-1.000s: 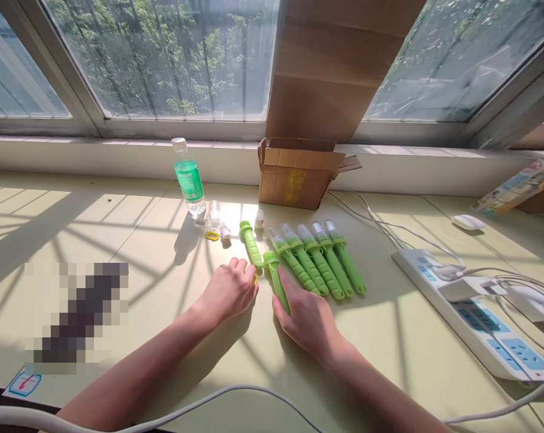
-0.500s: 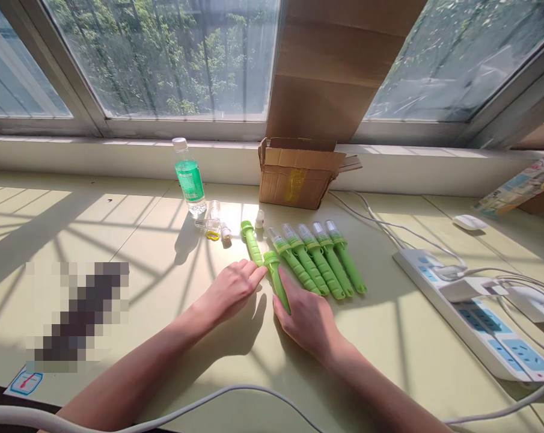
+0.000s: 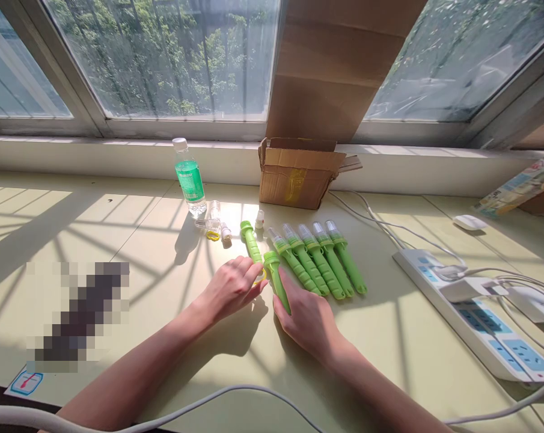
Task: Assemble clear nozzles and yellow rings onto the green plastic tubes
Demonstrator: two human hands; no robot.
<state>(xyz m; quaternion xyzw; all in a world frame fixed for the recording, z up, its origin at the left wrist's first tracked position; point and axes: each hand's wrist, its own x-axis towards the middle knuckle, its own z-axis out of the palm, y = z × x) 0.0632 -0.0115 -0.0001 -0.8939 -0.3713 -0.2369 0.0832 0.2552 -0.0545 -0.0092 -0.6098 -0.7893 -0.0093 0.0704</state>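
Note:
My right hand [image 3: 308, 313] is wrapped round a green handle [image 3: 277, 282], a hollow-looking tube with a threaded top. Close by on the left, my left hand [image 3: 235, 282] has its fingers closed on a small piece with a yellow ring [image 3: 259, 276]; the rest of it is hidden. Just beyond that hand lies another green handle [image 3: 250, 239] without a clear cap. Several green sticks with clear caps [image 3: 319, 264] lie in a row to the right. Past the left hand are clear caps [image 3: 214, 210], one with a yellow ring, and a small white bulb piece [image 3: 226, 232].
A water bottle [image 3: 189, 180] with a green label stands behind the loose parts. At the back is an open cardboard box [image 3: 299, 177]. A power strip [image 3: 474, 319] with cables lies on the right, and a white cable [image 3: 226, 391] crosses the front.
My left hand has turned and drawn slightly back, bringing the yellow ring at its fingertips into view. My right hand and its green handle have stayed in place.

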